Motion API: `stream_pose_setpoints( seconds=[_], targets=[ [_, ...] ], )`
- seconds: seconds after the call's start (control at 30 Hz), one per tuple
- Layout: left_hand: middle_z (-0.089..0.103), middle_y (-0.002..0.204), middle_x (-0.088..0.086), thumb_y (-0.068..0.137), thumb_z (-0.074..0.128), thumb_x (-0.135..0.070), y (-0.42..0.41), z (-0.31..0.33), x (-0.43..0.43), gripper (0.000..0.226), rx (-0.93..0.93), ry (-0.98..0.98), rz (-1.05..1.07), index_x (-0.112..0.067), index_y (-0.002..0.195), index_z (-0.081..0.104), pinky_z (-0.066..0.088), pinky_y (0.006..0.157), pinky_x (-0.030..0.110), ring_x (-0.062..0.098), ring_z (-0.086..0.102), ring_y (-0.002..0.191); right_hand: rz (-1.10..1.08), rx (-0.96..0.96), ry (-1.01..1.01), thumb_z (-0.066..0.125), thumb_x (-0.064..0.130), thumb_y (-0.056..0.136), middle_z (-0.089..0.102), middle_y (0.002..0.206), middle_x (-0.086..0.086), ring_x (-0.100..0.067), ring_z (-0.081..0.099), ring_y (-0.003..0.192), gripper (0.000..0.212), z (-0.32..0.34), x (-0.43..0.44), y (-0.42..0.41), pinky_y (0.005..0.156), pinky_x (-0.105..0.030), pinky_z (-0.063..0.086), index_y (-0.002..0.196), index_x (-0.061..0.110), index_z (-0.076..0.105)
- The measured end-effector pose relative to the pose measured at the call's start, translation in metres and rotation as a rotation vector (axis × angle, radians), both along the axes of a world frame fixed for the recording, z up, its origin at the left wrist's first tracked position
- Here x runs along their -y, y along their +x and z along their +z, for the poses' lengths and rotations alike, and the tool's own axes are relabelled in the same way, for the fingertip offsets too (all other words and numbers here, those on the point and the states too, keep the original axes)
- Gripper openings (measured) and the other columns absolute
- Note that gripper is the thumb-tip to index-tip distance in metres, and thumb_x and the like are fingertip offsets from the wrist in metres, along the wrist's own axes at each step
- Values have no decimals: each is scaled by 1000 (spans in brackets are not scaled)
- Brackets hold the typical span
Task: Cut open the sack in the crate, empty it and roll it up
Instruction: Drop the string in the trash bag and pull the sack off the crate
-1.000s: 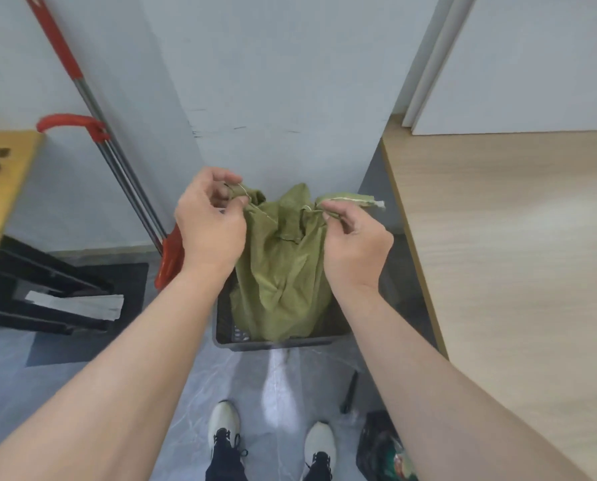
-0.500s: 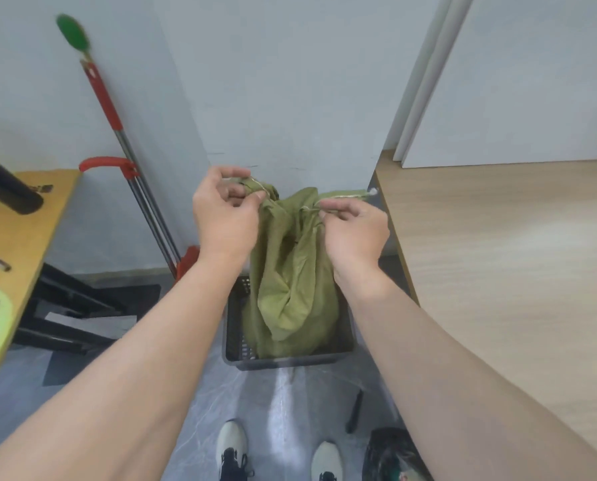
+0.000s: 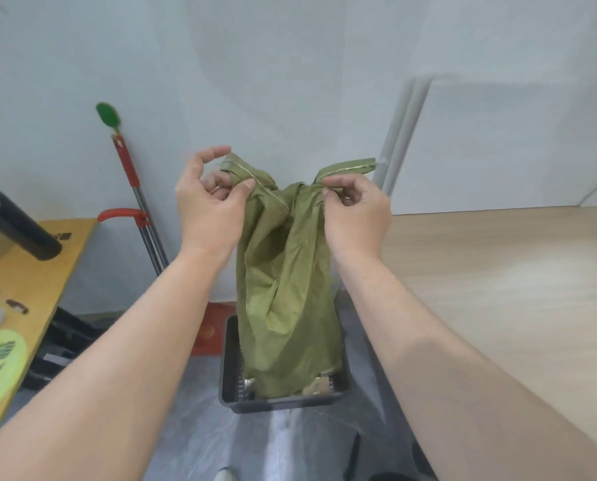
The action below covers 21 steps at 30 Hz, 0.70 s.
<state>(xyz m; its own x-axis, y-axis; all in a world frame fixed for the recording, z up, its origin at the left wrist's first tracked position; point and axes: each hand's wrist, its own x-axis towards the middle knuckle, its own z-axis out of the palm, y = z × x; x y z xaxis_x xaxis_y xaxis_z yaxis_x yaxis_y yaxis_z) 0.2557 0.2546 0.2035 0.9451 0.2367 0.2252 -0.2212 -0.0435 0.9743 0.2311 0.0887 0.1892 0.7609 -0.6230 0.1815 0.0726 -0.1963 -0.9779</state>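
An olive-green woven sack hangs upright, stretched tall, with its lower end inside a dark plastic crate on the floor. My left hand pinches the sack's stitched top edge at its left corner. My right hand pinches the same edge at its right corner. Both corners stick out like ears above my fingers. Small items show in the crate beside the sack's bottom; what they are is unclear.
A light wooden table runs along the right. On the left stands a yellow table with a black cylinder. A red-handled mop leans against the wall. A red object sits behind the crate.
Both hands have lifted the sack's top higher, so the sack now hangs long and taut out of the crate. The view has tilted upward.
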Motion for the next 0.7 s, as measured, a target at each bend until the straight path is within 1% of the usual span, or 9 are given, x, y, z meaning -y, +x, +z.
stream_pose_setpoints(
  seconds=[0.1, 0.23, 0.3, 0.33, 0.4, 0.43, 0.57, 0.6, 0.7],
  targets=[
    [52, 72, -6, 87, 77, -1, 1, 20, -12, 54, -32, -3, 37, -22, 133, 56, 53, 71, 23, 6, 53, 60, -37, -58, 24, 65, 2, 84, 72, 87, 5, -6, 66, 68, 29, 19, 15, -5, 63, -19, 51, 95, 29, 69],
    [54, 78, -5, 89, 75, -1, 5, 44, -25, 72, -76, -85, 39, -20, 150, 40, 55, 78, 21, 11, 58, 74, -50, -141, 156, 59, 10, 88, 63, 100, 8, -9, 65, 85, 44, 42, 30, -5, 72, -25, 53, 128, 26, 51],
    [57, 83, -4, 90, 74, -2, 7, 57, -30, 78, -111, -153, 51, -17, 155, 32, 57, 84, 25, 11, 63, 80, -83, -179, 162, 57, 16, 93, 56, 97, 12, -10, 62, 87, 43, 54, 38, -5, 72, -24, 48, 135, 23, 47],
    [58, 87, -5, 91, 73, -2, 8, 63, -33, 78, -125, -179, 66, -16, 156, 32, 58, 87, 27, 9, 65, 80, -107, -185, 168, 54, 16, 95, 54, 94, 13, -9, 60, 84, 40, 60, 43, -6, 67, -22, 45, 134, 21, 47],
    [57, 94, -5, 92, 72, -1, 8, 76, -39, 77, -145, -209, 97, -17, 156, 32, 60, 81, 26, 6, 65, 79, -154, -190, 179, 46, 12, 98, 51, 90, 14, -3, 54, 76, 32, 71, 54, -9, 55, -19, 39, 129, 21, 47],
    [57, 98, -3, 92, 72, -1, 9, 81, -43, 77, -151, -218, 115, -20, 155, 33, 59, 81, 26, 8, 66, 82, -173, -191, 182, 43, 10, 98, 51, 89, 13, -2, 52, 74, 30, 77, 58, -10, 53, -19, 37, 125, 21, 48],
    [60, 128, 7, 86, 73, -1, 10, 100, -61, 73, -145, -208, 188, -35, 142, 42, 57, 99, 42, 23, 69, 108, -242, -168, 202, 39, 7, 97, 53, 89, 9, -14, 57, 79, 27, 99, 68, -11, 66, -27, 43, 117, 20, 50],
    [59, 130, 7, 87, 73, -1, 9, 106, -63, 70, -148, -205, 202, -33, 141, 42, 57, 100, 43, 23, 69, 108, -252, -164, 219, 39, 7, 96, 52, 88, 10, -13, 56, 78, 26, 105, 70, -11, 65, -27, 42, 115, 21, 50],
    [60, 124, 11, 91, 73, -4, 10, 119, -71, 63, -174, -265, 250, -18, 143, 43, 58, 97, 38, 22, 68, 103, -271, -134, 280, 39, 7, 94, 52, 89, 11, -9, 54, 77, 26, 120, 76, -9, 62, -27, 40, 114, 19, 51]
  ],
)
